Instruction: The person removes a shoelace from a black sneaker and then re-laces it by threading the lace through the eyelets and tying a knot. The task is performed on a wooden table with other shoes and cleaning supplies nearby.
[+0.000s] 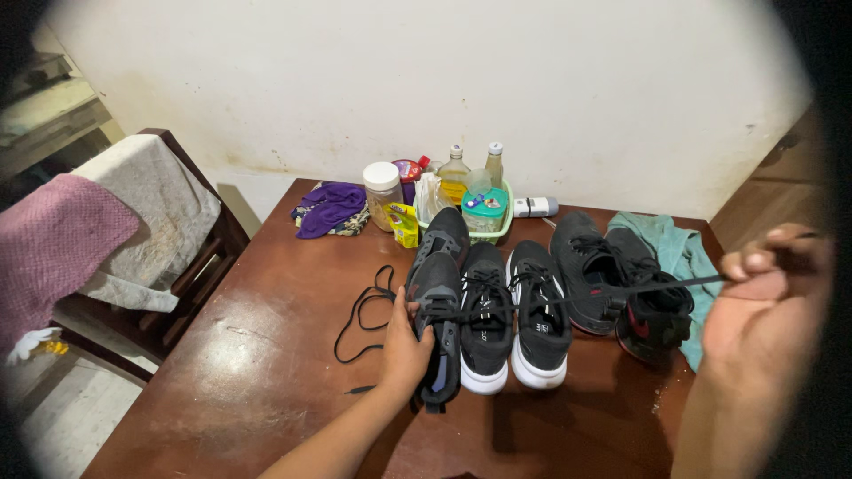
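Shoelace stretched taut between my hands: my left hand pins the grey shoe to the table so it stays put, my right hand, at three o'clock, pinches the lace's end.

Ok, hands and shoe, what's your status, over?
Left hand pins grey shoe. Right hand pulls black lace taut, across the black pair. Loose lace beside.
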